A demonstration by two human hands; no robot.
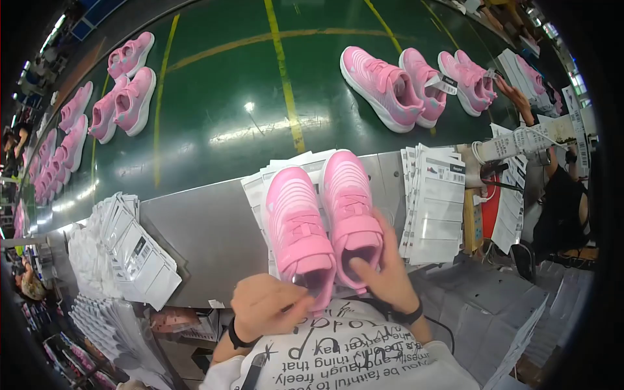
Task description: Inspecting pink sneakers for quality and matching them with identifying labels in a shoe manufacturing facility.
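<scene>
A pair of pink sneakers with white wavy stripes and straps stands side by side in front of me, toes pointing away. My right hand (pixel 392 272) grips the right sneaker (pixel 351 211) by its heel end, thumb in the opening and fingers along the outer side. At the heel opening of the left sneaker (pixel 296 218), my left hand (pixel 270 304) is closed, its fingertips pinched together. Whatever those fingertips hold, if anything, is too small to make out. White printed sheets (pixel 257 188) lie partly under the pair.
Beyond the metal ledge (pixel 195 234) runs a green conveyor belt (pixel 221 84) with yellow lines. Pink sneakers (pixel 383 88) stand on it at right, more sneakers (pixel 133 101) at left. Stacks of flat white printed cards (pixel 437 205) flank me. A co-worker's hand (pixel 515 97) reaches in far right.
</scene>
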